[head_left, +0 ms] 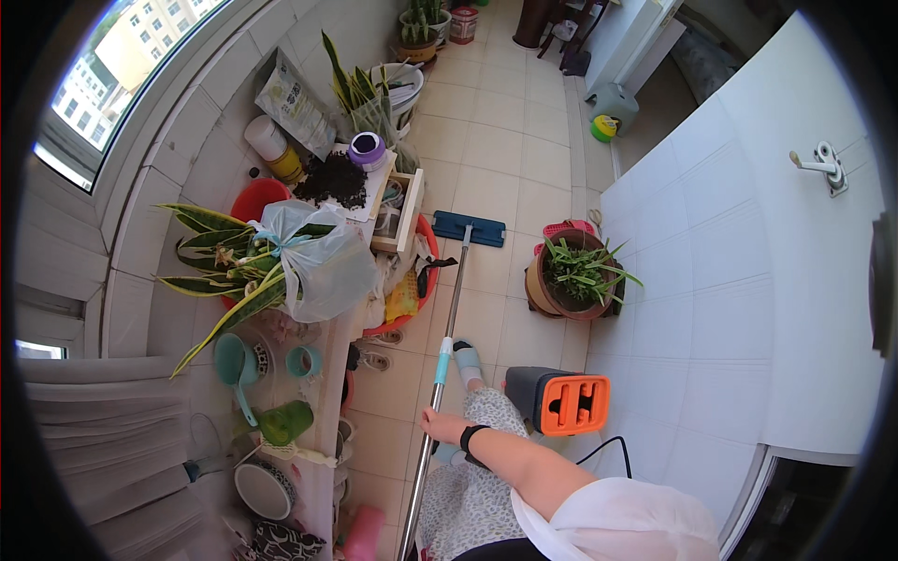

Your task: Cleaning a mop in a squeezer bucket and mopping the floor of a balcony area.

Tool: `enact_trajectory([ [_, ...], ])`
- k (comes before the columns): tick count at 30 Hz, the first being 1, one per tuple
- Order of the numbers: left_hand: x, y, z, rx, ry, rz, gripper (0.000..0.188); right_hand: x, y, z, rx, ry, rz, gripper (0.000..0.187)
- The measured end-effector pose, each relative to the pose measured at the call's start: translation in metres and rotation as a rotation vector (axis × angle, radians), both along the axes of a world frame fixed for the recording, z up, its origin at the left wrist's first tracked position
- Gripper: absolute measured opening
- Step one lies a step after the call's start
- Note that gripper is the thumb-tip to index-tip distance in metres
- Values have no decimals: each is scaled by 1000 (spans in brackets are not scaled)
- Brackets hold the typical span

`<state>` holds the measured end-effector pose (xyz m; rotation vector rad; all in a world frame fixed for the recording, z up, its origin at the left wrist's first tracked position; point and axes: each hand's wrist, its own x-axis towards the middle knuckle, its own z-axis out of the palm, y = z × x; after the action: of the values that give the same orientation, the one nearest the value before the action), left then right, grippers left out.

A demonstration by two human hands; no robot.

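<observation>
My right hand [434, 423] is wrapped round the silver pole of a flat mop [455, 309], just below its light blue section. The pole runs from the lower edge up to a dark teal mop head [486, 231], which lies flat on the beige tile floor [477, 192]. A black band [474, 445] circles my right wrist. Ahead of the hand, my foot in a light blue slipper [467, 357] is close to the pole. To the right stands a dark grey mop bucket [528, 391] with an orange top [573, 405]. My left hand is out of view.
A potted plant [575, 271] stands right of the mop head, with red slippers behind it. Along the left are a plastic-bagged snake plant [323, 266], spilled dark soil [335, 179], a wooden drawer [408, 215] and a red basin [430, 280]. A white door [804, 280] flanks the right.
</observation>
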<state>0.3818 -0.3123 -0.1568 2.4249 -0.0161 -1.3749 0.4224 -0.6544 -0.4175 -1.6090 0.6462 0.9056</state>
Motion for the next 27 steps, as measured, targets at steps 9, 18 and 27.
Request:
enact_trajectory([
  [9,-32,97,53,156,68,62,36,-75,162,68,470,263,513,47],
  [18,-49,109,-10,6,130,69,35,-58,80,-4,-200,-575,399,43],
  [27,49,-167,-26,-267,16,-291,34,35,-150,-21,-439,78,-164,33],
])
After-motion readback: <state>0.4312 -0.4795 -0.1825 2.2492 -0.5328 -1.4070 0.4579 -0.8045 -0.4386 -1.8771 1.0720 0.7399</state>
